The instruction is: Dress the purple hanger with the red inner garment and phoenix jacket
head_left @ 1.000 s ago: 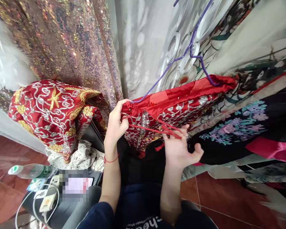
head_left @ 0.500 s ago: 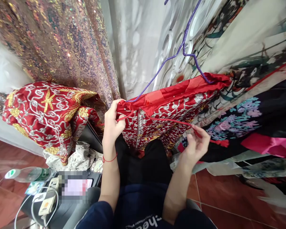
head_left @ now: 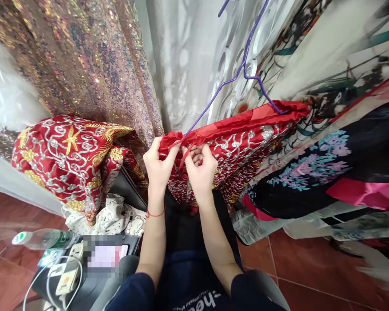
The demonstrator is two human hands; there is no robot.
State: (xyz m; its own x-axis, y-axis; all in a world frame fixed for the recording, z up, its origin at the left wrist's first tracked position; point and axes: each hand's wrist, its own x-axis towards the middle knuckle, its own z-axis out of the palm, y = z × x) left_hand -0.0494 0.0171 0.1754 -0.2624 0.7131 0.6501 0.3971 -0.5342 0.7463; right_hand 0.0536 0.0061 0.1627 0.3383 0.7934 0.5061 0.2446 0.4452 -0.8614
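We see both hands raised together at the left end of a red embroidered garment (head_left: 243, 144) that hangs from a purple wire hanger (head_left: 236, 75). The left hand (head_left: 157, 166) pinches the bunched red fabric at the garment's left corner, thumb and fingers closed on it. The right hand (head_left: 200, 170) sits just beside it, fingers curled narrow around a thin red cord (head_left: 184, 156) that runs down from that same corner; the two hands nearly touch. A red string bracelet (head_left: 155, 213) circles the left wrist.

To the left, a second red garment with silver and gold embroidery (head_left: 71, 157) lies heaped over a dark seat, with a sequined curtain (head_left: 84, 65) behind it. Right of the hanger, a black floral-print garment (head_left: 314, 172) hangs close to the red one. Low on the left, a plastic water bottle (head_left: 45, 239) lies on the red tiled floor (head_left: 311, 276) near a white power strip (head_left: 66, 276) with cables.
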